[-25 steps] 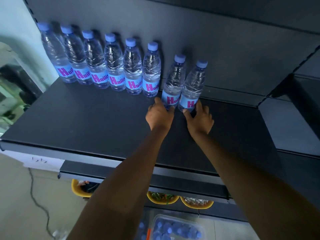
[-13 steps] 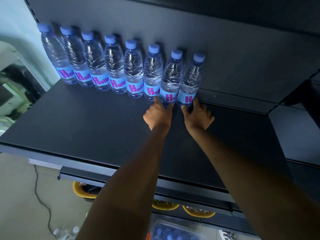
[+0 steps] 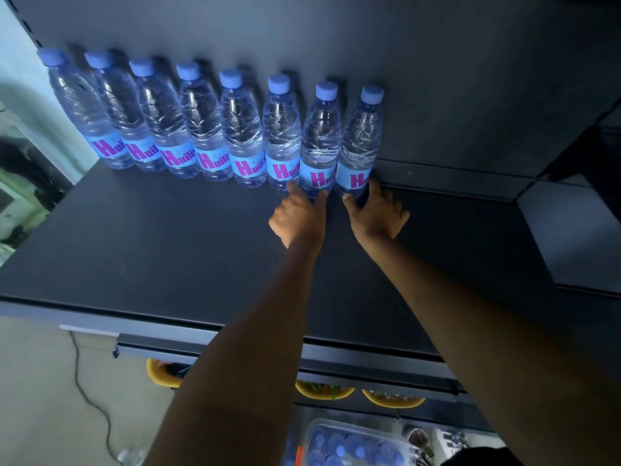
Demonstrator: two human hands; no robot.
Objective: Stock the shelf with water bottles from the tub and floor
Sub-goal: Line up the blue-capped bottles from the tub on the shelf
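**Desk:** What was nearest the camera at that moment?

**Me:** From my remote seat, lowest in the view I had the clear tub [image 3: 359, 445], packed with blue-capped bottles, on the floor under the shelving. So there was plenty of stock left to lift. Above it, two yellow bowls [image 3: 391, 398] sat on a lower level, then came the dark shelf [image 3: 151, 237] the arms reached across.

**Desk:** And the hands?

**Me:** The left hand [image 3: 299, 218] had thumb and forefinger spread around the foot of the seventh bottle [image 3: 319, 142], tips touching its base just under the label. The right hand [image 3: 378, 213] cupped the foot of the eighth bottle [image 3: 358, 146] the same way, fingers curled at its right side, thumb at the left. Both grips looked light, steadying holds rather than clenched fists, palms low to the shelf.

**Desk:** Which step was that?

**Me:** Seating a pair, I judged. Both bottles stood upright at the right end of the row [image 3: 188, 129] along the back panel, side by side and close against their neighbours.

**Desk:** Next move?

**Me:** My call was to open both hands cleanly without nudging the bottles, draw back, and go down to the tub for two more. The shelf to the right of the eighth bottle was bare.
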